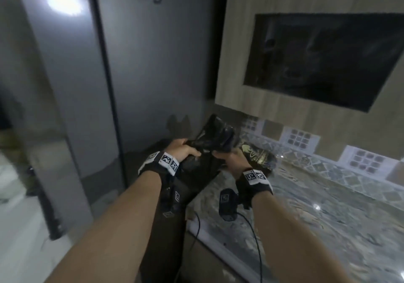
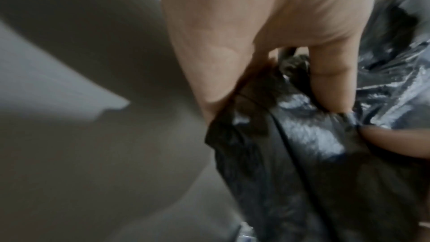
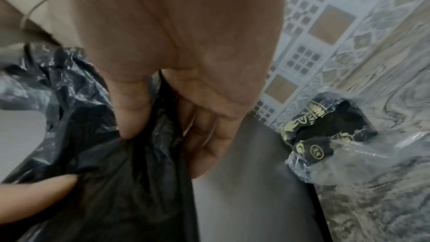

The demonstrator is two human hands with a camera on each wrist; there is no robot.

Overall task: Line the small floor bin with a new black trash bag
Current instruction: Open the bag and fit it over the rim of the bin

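Crinkled black plastic trash bag (image 1: 215, 139) was held up above the marbled stone counter (image 1: 328, 206) edge, left hand (image 1: 182, 150) and right hand (image 1: 232, 159) each pinching its bunched film in a curled grip, torn clear wrapper of black bags (image 3: 325, 135) lay on the counter just beside.

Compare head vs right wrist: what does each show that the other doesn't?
Head only: both forearms with wristbands, the grey refrigerator, the dark wall panel, and the left hand gripping the black trash bag, which hangs down beside the counter edge.

Right wrist only: the right hand's thumb pinching the film, and the torn clear wrapper's gold print with a "35" mark.

Both: the bag, the right hand, the bag-roll package on the marble counter, and the patterned backsplash tiles.
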